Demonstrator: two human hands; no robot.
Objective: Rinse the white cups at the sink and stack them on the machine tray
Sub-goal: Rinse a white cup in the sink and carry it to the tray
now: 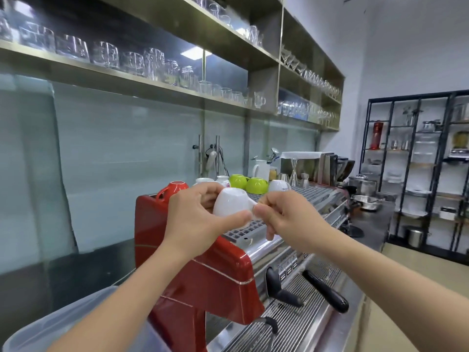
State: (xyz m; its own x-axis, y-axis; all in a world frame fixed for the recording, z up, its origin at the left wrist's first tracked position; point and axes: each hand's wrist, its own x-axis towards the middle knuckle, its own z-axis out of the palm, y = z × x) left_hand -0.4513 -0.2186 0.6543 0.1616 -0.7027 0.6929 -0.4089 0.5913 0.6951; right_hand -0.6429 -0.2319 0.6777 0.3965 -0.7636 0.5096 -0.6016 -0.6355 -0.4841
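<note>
I hold one small white cup point(232, 203) upside down above the grated tray point(308, 193) on top of the red espresso machine point(203, 270). My left hand point(198, 219) wraps the cup's body from the left. My right hand point(286, 219) pinches its handle from the right. Further back on the tray stand upturned cups: a red one point(175, 188), two green ones point(256, 185), and white ones point(279, 186). No sink is in view.
Two black portafilter handles point(324, 290) stick out over the steel drip grate point(286, 323). A clear plastic bin point(58, 323) sits at the lower left. Glasses fill the shelves point(132, 62) overhead. Metal jugs, a steel bowl point(368, 201) and a black rack point(418, 168) stand to the right.
</note>
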